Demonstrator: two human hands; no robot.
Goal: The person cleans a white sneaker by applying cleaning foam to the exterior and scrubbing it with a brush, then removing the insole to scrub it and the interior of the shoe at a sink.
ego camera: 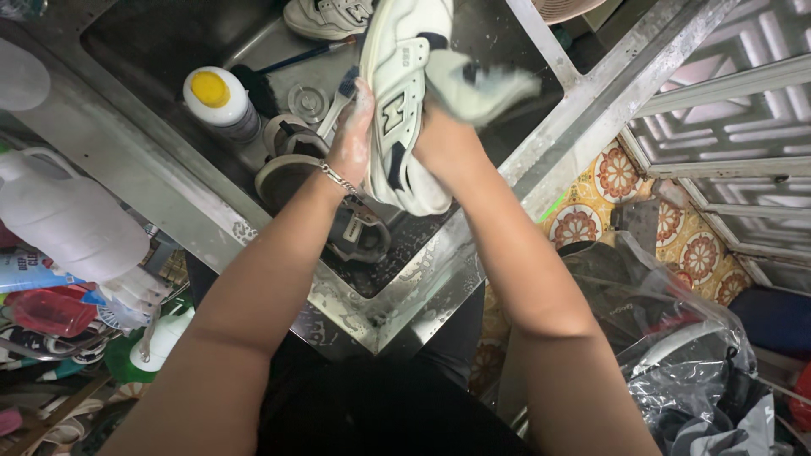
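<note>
Left hand (355, 135), soapy and wearing a thin chain bracelet at the wrist, lies with its fingers pressed flat along the side of a white sneaker (399, 110), steadying the shoe over the steel sink (152, 51) so that drips fall into the basin; whether the thumb wraps the far side cannot be told. Right hand (443, 139) is mostly hidden behind the sneaker and under a pale cloth (477, 84); it appears closed on the cloth near the shoe's collar, though the fingers themselves are not visible. The sneaker is held heel toward the viewer and toe away, tilted on its side, its dark side emblem turned up. Beneath it, in the basin, lies a grey sandal (359, 232) with straps, partly covered by the forearm, and a brush handle (338, 105) runs under the left hand with its head out of sight. A second white sneaker (325, 17) sits at the top of the sink, cut off by the frame edge. A white bottle with a yellow cap (218, 100) stands in the basin beside a dark brush (253, 89) and the round drain (308, 101). A translucent jug (68, 219) rests at the left among clutter too crowded to identify. A clear plastic bag (676, 338) at the right blurs its contents.
</note>
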